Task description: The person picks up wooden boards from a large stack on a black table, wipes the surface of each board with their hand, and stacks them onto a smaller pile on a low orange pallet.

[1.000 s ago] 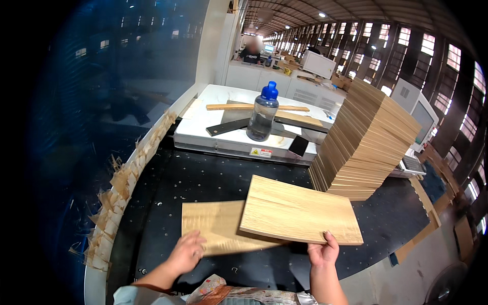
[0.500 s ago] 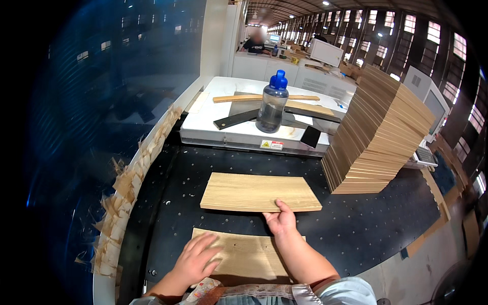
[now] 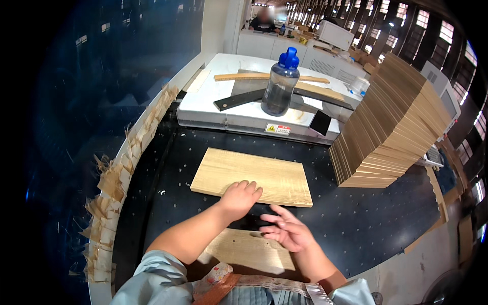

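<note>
A light wood-grain board (image 3: 254, 170) lies at a slight slant over the black, dotted table, in front of the white machine body. My left hand (image 3: 239, 200) is closed on its near edge, with the fingers together on the top face; what is under the edge is hidden. Just right of that, my right hand (image 3: 288, 231) is open with its fingers apart, touching nothing that I can see. Below my hands, close to my body, lies a second wood-grain board (image 3: 249, 251) with small dark holes, partly covered by my left forearm.
A tall stack of boards (image 3: 386, 127) stands at the right. On the white machine bed (image 3: 223, 68) are a blue-capped bottle (image 3: 279, 86), dark bars, wood strips and a black flat object (image 3: 320, 122). Torn tape lines the panel edge (image 3: 114, 188) at the left. A person sits far behind.
My right hand has let go of the board and opened. My left hand has moved up from the near board onto the far board's edge. The far board has turned slightly clockwise.
</note>
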Available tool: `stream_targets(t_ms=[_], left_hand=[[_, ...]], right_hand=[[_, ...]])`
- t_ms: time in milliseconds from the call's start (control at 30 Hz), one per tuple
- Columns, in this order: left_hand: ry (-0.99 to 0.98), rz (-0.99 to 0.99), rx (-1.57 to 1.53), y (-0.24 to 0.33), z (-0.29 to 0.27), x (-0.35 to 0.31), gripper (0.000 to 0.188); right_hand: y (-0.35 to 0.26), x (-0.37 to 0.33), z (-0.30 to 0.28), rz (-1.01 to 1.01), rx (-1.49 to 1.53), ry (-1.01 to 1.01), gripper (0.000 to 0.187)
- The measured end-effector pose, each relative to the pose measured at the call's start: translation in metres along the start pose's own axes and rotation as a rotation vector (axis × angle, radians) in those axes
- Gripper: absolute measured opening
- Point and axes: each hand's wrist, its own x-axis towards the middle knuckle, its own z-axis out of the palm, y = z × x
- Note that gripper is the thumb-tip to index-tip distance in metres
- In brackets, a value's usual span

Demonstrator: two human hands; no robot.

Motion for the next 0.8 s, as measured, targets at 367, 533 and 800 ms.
stream_targets(t_ms=[367, 533, 800], left_hand=[[-0.163, -0.046, 0.173, -0.034, -0.003, 0.006, 0.039], [-0.090, -0.091, 0.202, -0.046, 0.005, 0.003, 0.036], [-0.158, -0.106, -0.116, -0.042, 0.007, 0.007, 0.048]], right_hand=[[-0.060, -0.147, -0.037, -0.614, -0.339, 0.839, 0.026], [-0.038, -0.195, -0.084, -0.721, -0.825, 1.254, 0.020], [-0.009, -0.218, -0.110, -0.495, -1.521, 1.371, 0.028]])
